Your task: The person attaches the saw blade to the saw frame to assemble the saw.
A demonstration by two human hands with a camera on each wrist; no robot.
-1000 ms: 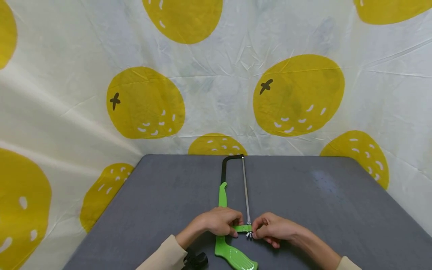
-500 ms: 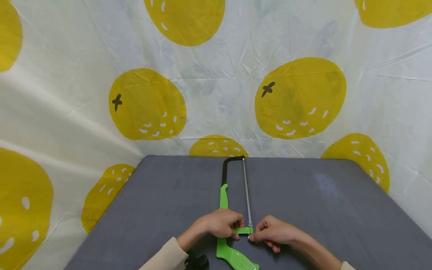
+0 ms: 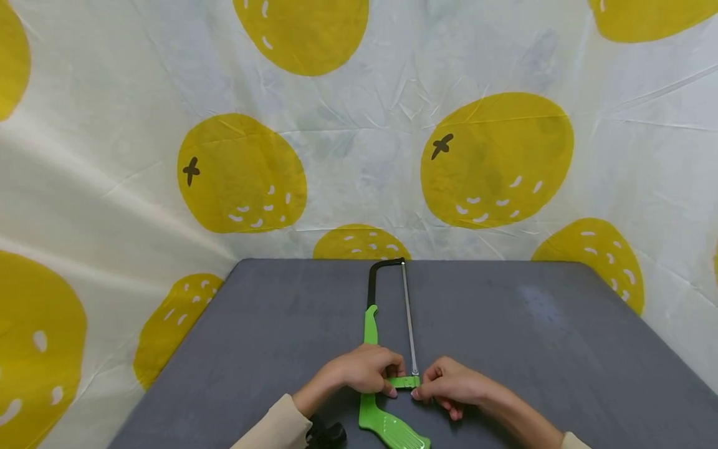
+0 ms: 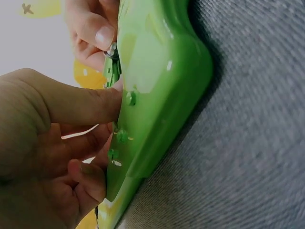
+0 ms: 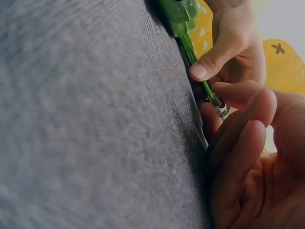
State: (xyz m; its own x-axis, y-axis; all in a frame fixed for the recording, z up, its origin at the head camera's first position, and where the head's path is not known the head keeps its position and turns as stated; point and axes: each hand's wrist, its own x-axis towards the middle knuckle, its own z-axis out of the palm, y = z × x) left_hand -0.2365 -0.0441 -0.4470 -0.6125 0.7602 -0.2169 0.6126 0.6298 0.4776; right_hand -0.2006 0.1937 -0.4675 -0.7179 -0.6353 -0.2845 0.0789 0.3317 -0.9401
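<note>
A hacksaw [image 3: 370, 327] with a green handle and a black front bow lies on the grey table, its thin blade [image 3: 409, 321] running along the right side. My left hand [image 3: 366, 371] grips the short green lower arm of its frame between thumb and fingers. At the end of that arm, my right hand [image 3: 457, 383] pinches the small metal wing nut [image 5: 219, 107] with thumb and fingertip. From the head view the nut is mostly covered by the right thumb. In the left wrist view, the green handle [image 4: 162, 71] stands beside the left thumb.
The grey table [image 3: 505, 324] reaches back to a pale hanging cloth [image 3: 364, 162] printed with yellow fruit. A black object [image 3: 331, 434] sits by the left sleeve at the lower edge, partly hidden.
My right fingers have shifted slightly over the wing nut, which showed plainly a second ago and is now mostly covered. The left hand and the hacksaw stay in place.
</note>
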